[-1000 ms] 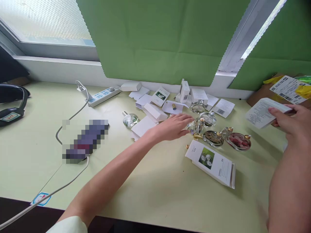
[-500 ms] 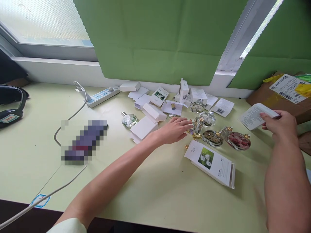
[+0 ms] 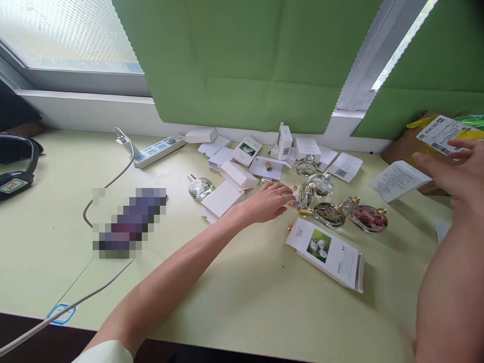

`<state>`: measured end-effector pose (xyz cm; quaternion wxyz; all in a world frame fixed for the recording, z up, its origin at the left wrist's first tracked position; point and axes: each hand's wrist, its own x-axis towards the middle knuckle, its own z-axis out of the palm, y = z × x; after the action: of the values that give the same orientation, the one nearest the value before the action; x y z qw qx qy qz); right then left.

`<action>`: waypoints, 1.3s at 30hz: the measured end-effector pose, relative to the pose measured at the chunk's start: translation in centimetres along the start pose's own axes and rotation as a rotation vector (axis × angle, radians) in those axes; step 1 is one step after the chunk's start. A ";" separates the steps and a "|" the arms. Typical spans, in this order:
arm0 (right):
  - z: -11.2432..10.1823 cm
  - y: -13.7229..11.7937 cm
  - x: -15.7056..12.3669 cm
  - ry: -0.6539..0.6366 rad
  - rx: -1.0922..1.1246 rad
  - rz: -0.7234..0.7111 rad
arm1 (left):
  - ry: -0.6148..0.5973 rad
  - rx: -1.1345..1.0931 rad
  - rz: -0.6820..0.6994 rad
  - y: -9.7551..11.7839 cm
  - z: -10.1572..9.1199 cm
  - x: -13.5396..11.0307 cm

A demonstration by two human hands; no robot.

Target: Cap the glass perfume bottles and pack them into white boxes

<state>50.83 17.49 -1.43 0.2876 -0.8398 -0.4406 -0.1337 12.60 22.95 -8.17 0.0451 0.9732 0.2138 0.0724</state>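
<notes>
My left hand [image 3: 266, 201] rests over the middle of the desk with its fingers loosely extended. Its fingertips are near small gold and purple bottle caps [image 3: 295, 204] and a clear perfume bottle [image 3: 305, 195]; I see nothing held in it. At the right, my right hand [image 3: 459, 169] is raised, fingers apart and holding nothing. Just left of it a white printed box [image 3: 400, 180] stands on the desk. Between the hands lie a dark-patterned perfume bottle [image 3: 329, 215] and a reddish perfume bottle [image 3: 368, 218]. In front of them is a flat white carton with a flower picture [image 3: 328, 254].
Several opened white cartons [image 3: 238, 175] lie along the back. A greenish perfume bottle [image 3: 200, 188] lies left of my forearm. A power strip [image 3: 159, 151], a pixelated dark object [image 3: 130, 222] and cables occupy the left. A brown cardboard box [image 3: 403, 143] stands back right.
My right hand has let go of the white printed box and moved up and right, its fingers spreading. My left hand has drawn back slightly to the left, uncovering the small caps.
</notes>
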 end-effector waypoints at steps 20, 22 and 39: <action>7.2 -9.0 -4.5 -0.833 -0.072 -0.316 | 0.060 0.033 0.145 1.1 0.7 0.5; 7.5 -9.1 -4.5 -0.811 -0.084 -0.306 | 0.062 0.033 0.133 1.2 0.9 0.5; 6.9 -9.7 -5.0 -0.674 -0.223 -0.340 | 0.104 0.064 0.099 1.7 2.3 0.9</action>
<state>39.83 22.68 -5.77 0.0075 -0.7775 -0.6262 0.0570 14.43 21.66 -10.14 -0.0009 0.9784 0.1697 0.1182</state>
